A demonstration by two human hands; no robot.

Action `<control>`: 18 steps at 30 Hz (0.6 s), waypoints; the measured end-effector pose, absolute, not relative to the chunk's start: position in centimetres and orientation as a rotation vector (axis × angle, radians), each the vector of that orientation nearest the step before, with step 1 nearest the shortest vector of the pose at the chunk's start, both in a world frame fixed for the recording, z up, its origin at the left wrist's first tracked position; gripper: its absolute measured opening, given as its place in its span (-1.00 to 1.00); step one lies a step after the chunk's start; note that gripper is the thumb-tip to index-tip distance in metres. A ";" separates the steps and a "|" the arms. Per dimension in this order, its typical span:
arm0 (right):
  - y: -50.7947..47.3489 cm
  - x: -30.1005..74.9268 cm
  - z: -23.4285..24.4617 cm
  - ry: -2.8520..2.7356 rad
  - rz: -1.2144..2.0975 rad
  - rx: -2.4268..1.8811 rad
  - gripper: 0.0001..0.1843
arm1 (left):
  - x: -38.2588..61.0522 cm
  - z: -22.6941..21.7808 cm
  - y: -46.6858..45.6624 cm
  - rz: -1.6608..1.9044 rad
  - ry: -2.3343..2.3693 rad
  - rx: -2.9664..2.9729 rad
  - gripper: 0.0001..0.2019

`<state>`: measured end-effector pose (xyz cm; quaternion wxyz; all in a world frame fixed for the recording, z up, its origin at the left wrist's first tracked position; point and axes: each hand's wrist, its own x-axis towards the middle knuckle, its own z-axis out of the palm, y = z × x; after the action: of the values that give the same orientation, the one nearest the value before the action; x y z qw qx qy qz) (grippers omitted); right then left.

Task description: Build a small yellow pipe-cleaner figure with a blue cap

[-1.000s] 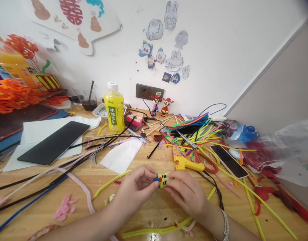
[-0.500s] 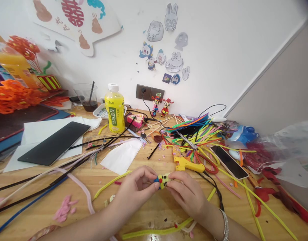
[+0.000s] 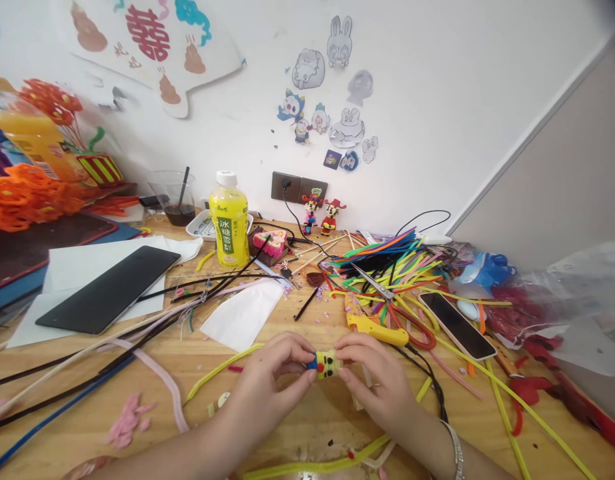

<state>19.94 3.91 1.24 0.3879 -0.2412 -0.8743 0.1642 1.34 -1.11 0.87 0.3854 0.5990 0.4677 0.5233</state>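
Observation:
A small yellow pipe-cleaner figure (image 3: 326, 363) with red, blue and black details is held between both hands just above the wooden table (image 3: 297, 427). My left hand (image 3: 270, 383) pinches its left end with thumb and fingertips. My right hand (image 3: 375, 380) pinches its right end, with a silver bracelet on that wrist. A yellow glue gun (image 3: 375, 328) lies just beyond my right hand. Long yellow-green pipe cleaners (image 3: 317, 460) lie close to my forearms.
A heap of coloured pipe cleaners with scissors (image 3: 375, 285) lies right of centre, beside a phone (image 3: 456, 325). A yellow drink bottle (image 3: 228, 220), a dark tablet (image 3: 110, 288), white paper (image 3: 245, 313), black wires and a plastic bag (image 3: 577, 300) lie around.
Both hands stay pinched on the small figure and have shifted slightly; my right fingers now sit higher over its right end. The camera has tilted a little.

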 end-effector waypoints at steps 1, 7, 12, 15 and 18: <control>4.0 19.8 1.2 -2.220 0.464 -0.636 -0.87 | 1.3 0.9 -1.1 1.326 1.196 1.560 -0.96; 3.9 19.4 1.0 -2.162 0.599 -0.723 -0.90 | 1.2 0.8 -1.2 1.297 1.228 1.727 -0.92; 3.9 19.3 1.0 -2.147 0.656 -0.718 -0.92 | 1.2 0.8 -1.3 1.290 1.238 1.809 -0.91; 4.0 19.3 1.0 -2.139 0.704 -0.720 -0.92 | 1.2 0.9 -1.2 1.282 1.235 1.844 -0.90; 4.0 19.2 1.1 -2.119 0.750 -0.728 -0.93 | 1.2 1.0 -1.3 1.287 1.229 1.884 -0.89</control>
<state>19.25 4.01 1.07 0.3797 -0.2850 -0.8296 0.2937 1.16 -1.28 1.03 0.2713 0.6997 0.4565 0.4780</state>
